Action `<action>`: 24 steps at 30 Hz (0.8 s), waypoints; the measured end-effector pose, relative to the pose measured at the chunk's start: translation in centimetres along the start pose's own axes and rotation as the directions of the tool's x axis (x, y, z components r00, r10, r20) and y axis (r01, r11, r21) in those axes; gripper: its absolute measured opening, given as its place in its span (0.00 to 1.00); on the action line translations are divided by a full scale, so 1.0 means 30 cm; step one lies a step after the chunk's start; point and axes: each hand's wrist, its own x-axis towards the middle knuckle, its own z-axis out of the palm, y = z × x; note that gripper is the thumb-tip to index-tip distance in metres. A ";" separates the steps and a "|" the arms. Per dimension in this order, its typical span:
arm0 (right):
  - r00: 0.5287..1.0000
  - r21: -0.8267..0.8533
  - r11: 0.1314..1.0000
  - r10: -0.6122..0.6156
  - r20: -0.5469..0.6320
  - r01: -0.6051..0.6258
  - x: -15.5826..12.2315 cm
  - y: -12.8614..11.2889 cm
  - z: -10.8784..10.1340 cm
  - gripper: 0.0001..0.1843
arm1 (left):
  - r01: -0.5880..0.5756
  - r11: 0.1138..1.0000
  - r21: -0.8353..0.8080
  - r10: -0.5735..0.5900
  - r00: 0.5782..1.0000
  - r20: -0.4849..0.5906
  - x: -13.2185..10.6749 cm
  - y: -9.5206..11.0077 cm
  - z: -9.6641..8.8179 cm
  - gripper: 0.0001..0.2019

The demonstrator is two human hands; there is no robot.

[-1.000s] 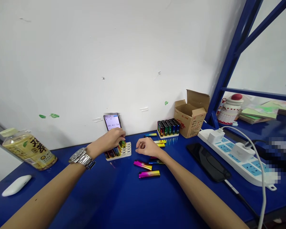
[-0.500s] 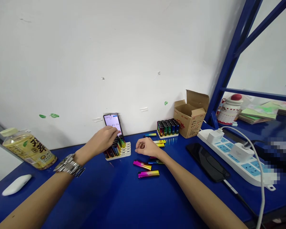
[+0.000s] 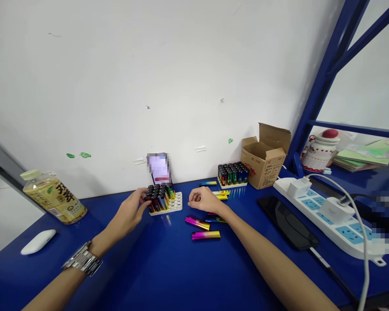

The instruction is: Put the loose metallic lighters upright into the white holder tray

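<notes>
Upright lighters with black tops (image 3: 158, 196) fill the left part of a white holed rack (image 3: 175, 204), whose right end shows bare holes. My left hand (image 3: 132, 209), with a metal watch on the wrist, grips the left end of this group, thumb in front and fingers behind. My right hand (image 3: 205, 201) hovers just right of the rack with thumb and fingers curled together; whatever they hold, if anything, is hidden. Below it lie a pink-and-yellow lighter (image 3: 206, 235), a pink-orange lighter (image 3: 197, 223) and a blue lighter (image 3: 215, 219), partly covered by my forearm.
A phone (image 3: 160, 168) leans on the wall behind the rack. A second full lighter rack (image 3: 232, 174) stands by an open carton (image 3: 262, 162). On the right lie a black phone (image 3: 288, 222) and a power strip (image 3: 332, 220); at left, a drink bottle (image 3: 55, 196) and a white case (image 3: 38, 242).
My left hand has come down from above the rack to the left side of its lighters. My right hand stays curled in about the same place. The view has shifted slightly.
</notes>
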 end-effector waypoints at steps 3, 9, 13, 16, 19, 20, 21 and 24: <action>1.000 -0.002 1.000 -0.003 -0.001 0.003 0.002 0.005 0.002 0.03 | -0.027 0.999 0.019 0.027 1.000 -0.010 0.011 0.025 -0.025 0.13; 1.000 -0.021 1.000 0.012 0.016 -0.011 0.000 -0.010 -0.005 0.03 | 0.016 0.992 0.126 -0.005 0.996 -0.086 0.015 0.007 -0.083 0.21; 1.000 -0.022 1.000 0.022 0.022 -0.021 -0.006 -0.021 -0.008 0.03 | 0.090 0.990 0.107 -0.088 0.996 -0.024 0.021 -0.001 -0.073 0.24; 1.000 -0.031 0.999 0.022 0.020 -0.021 -0.006 -0.018 -0.007 0.02 | 0.194 0.978 0.083 -0.195 0.981 0.012 0.025 0.014 -0.060 0.23; 1.000 -0.033 0.999 0.014 0.017 -0.013 -0.003 -0.011 -0.007 0.02 | 0.232 0.970 0.075 -0.232 0.973 -0.010 0.029 0.028 -0.053 0.22; 1.000 -0.034 0.999 0.010 0.016 -0.009 -0.002 -0.009 -0.007 0.02 | 0.219 0.973 0.079 -0.218 0.976 -0.020 0.030 0.030 -0.052 0.22; 1.000 -0.036 0.999 0.007 0.017 -0.006 -0.002 -0.008 -0.008 0.03 | 0.198 0.976 0.087 -0.196 0.980 -0.030 0.032 0.029 -0.051 0.22; 1.000 -0.045 0.999 0.002 0.017 -0.002 -0.002 -0.007 -0.010 0.03 | 0.144 0.982 0.123 -0.139 0.989 -0.048 0.036 0.016 -0.045 0.22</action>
